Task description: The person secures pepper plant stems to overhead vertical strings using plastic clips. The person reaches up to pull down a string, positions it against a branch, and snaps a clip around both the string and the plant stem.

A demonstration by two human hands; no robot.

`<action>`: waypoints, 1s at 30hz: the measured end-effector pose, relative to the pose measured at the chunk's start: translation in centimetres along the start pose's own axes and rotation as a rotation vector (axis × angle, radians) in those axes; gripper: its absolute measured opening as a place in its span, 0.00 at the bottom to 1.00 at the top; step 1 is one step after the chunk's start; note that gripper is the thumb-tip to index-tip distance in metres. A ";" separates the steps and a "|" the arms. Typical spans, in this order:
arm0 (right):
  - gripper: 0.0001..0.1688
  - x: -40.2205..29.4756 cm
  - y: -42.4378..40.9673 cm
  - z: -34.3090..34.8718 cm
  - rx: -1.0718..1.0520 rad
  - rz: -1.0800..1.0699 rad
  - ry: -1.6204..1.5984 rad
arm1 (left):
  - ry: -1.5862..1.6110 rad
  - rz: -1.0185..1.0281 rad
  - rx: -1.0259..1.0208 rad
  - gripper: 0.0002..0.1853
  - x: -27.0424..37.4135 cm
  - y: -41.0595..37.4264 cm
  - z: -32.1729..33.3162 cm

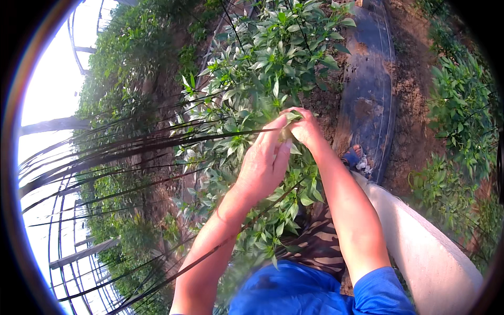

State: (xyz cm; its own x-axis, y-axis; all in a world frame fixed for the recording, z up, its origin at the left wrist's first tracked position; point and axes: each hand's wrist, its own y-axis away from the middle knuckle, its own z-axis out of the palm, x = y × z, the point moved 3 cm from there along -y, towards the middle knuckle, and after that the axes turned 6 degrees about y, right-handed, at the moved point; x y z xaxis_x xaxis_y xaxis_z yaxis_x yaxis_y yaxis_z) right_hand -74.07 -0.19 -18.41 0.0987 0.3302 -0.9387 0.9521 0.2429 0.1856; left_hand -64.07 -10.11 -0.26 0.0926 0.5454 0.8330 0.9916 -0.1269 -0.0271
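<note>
My left hand [267, 165] is raised over a leafy green plant [256, 86], which looks like a pepper plant. Its fingers point up and its thumb lies beside them. Against its fingertips runs a dark string [236, 134] from the left; whether the fingers hold it cannot be told. My right hand [306, 125] meets the left from the right side, its fingers bent around a leafy shoot [292, 116]. Part of that shoot is hidden behind the fingers.
Many dark strings fan out to the left, near wooden beams [84, 252]. Black plastic sheeting [366, 90] covers soil at the right. A sandalled foot [353, 154] is on it. Whitish sack-like material [421, 244] hangs at my right side. More plant rows [464, 106] stand at both sides.
</note>
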 end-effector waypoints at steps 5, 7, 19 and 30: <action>0.29 -3.2 2.0 -3.0 0.094 0.049 0.264 | 0.125 -0.099 0.176 0.35 -0.8 2.5 -0.5; 0.30 -1.8 3.9 -5.2 0.282 0.144 0.121 | 0.213 -0.177 0.131 0.30 1.0 4.7 -1.1; 0.16 -5.3 28.6 -2.4 -0.107 -0.097 0.229 | -0.556 0.100 -0.119 0.15 -2.4 17.7 -7.7; 0.32 -2.1 29.0 4.7 -0.480 -0.198 0.839 | -1.383 0.264 -0.400 0.26 -8.0 25.5 -11.4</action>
State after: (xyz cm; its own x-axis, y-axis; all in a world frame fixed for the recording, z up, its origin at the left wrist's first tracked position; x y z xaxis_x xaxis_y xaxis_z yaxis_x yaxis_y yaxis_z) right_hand -45.34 1.85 -12.41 -0.4638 0.7384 -0.4896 0.6924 0.6468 0.3197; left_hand -40.54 -27.14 -1.32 0.5039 0.7844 -0.3617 0.8629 -0.4381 0.2521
